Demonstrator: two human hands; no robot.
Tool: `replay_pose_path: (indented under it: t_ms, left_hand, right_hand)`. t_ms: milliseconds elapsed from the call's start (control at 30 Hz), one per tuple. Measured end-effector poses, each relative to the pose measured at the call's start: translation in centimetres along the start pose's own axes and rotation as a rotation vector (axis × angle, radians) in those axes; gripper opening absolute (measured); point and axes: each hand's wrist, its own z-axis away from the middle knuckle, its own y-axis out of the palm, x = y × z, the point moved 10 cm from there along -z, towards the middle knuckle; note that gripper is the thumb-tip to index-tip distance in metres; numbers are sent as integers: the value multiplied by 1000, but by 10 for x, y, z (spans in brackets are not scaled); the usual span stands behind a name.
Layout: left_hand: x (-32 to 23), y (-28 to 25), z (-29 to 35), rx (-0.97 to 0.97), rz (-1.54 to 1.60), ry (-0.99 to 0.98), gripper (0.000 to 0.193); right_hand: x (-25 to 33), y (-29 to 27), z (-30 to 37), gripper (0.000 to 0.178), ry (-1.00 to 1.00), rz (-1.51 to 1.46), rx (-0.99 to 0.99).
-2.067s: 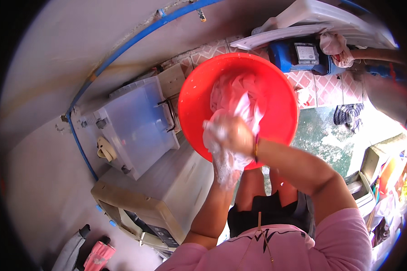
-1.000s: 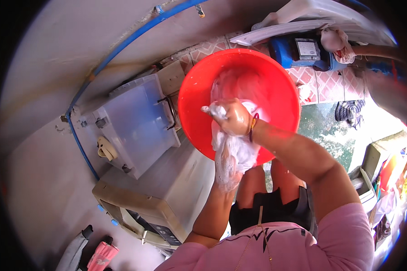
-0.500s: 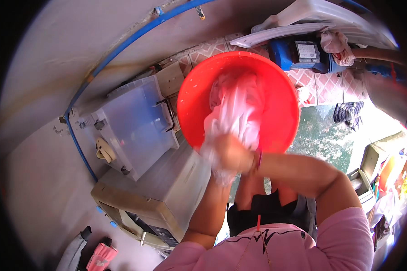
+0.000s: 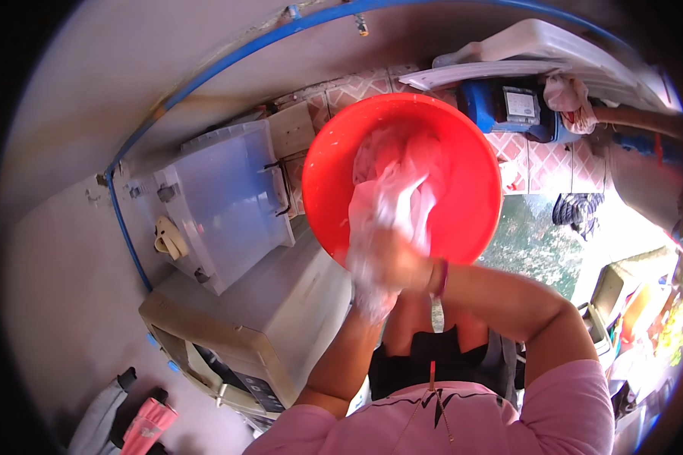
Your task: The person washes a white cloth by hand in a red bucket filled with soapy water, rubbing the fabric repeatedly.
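A wet white cloth [image 4: 398, 193] hangs from my hands into a round red basin [image 4: 467, 220], its lower part bunched against the basin's far inner side. My right hand [image 4: 397, 259], blurred by motion, is closed round the upper part of the cloth, over the basin's near rim. Just below it my left hand [image 4: 383, 303] grips the near end of the same cloth, with soapy-looking folds covering most of its fingers. The two hands are close together. What fabric item the cloth is, I cannot make out.
Left of the basin, a clear plastic storage box [image 4: 224, 205] lies on a beige twin-tub washing machine [image 4: 228, 318]. A blue container [image 4: 501, 110] stands at the far right on pink tiles. A dark ribbed cloth [image 4: 577, 212] lies on the green floor. Blue pipe [image 4: 235, 57] runs along the wall.
My right hand has shifted slightly down and stays on the cloth. The cloth's folds have moved within the basin. The whole view has tilted a little.
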Motion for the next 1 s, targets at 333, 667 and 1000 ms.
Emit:
replay_pose_path:
  t_ms: [333,667,1000]
  left_hand:
    - [-72,-29,20,-99,-198,205,38]
    - [-47,-57,-11,-90,74,242,33]
    - [11,24,-12,-330,3663,-553,16]
  right_hand:
    - [-137,-50,-13,28,903,-410,240]
    - [-99,-28,-24,21,930,-1032,-44]
    - [-101,-6,-19,9,794,-271,-149]
